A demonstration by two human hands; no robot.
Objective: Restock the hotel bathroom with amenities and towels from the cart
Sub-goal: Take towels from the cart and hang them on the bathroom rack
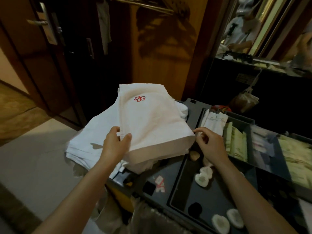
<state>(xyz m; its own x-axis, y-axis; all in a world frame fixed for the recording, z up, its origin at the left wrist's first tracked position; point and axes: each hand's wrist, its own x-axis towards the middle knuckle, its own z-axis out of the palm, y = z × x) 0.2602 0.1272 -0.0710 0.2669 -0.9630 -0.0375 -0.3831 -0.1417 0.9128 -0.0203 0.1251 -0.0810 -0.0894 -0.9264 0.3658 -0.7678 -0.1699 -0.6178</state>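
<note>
One folded white towel (152, 119) bearing one red emblem, held over the left end of the cart (177, 196). Left hand (114, 142) pinches its near edge, thumb on top. Right hand (211, 146): fingers curled at the towel's corner, grip indiscernible. Two round white packets (219, 222) lie at the cart's near edge.

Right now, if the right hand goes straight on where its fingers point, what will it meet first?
The right hand would probably meet the folded towel first, at its near right corner; depth is unclear.
</note>
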